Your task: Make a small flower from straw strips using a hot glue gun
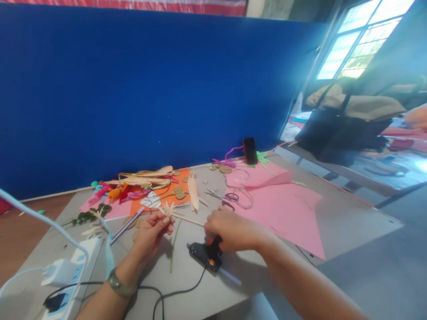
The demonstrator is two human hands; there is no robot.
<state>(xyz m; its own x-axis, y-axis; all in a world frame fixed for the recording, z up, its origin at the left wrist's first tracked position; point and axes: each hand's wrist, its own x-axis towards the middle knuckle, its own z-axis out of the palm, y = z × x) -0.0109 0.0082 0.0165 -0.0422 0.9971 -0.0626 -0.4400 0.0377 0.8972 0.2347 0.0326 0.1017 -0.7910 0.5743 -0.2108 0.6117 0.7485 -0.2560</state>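
My left hand (155, 229) pinches a pale flower (168, 211) with pointed petals, which look like dried corn husk. A thin pale stick (187, 219) runs from the flower toward my right hand (225, 226). That hand is curled at the handle of a black glue gun (204, 257), with its fingertips partly hidden. The gun is low over the table, nozzle toward the left, a clear glue stick (231, 277) out of its back. Between the hands lies a thin green stem (174, 249). Scissors (223, 197) rest just beyond my right hand.
A white power strip (88, 253) with plugs and cables stands at the left. Dried husks (143, 178), coloured pipe cleaners (115, 193) and orange paper (136, 205) lie behind. Pink sheets (283, 209) spread rightward; a phone (250, 151) leans on the blue partition (150, 89).
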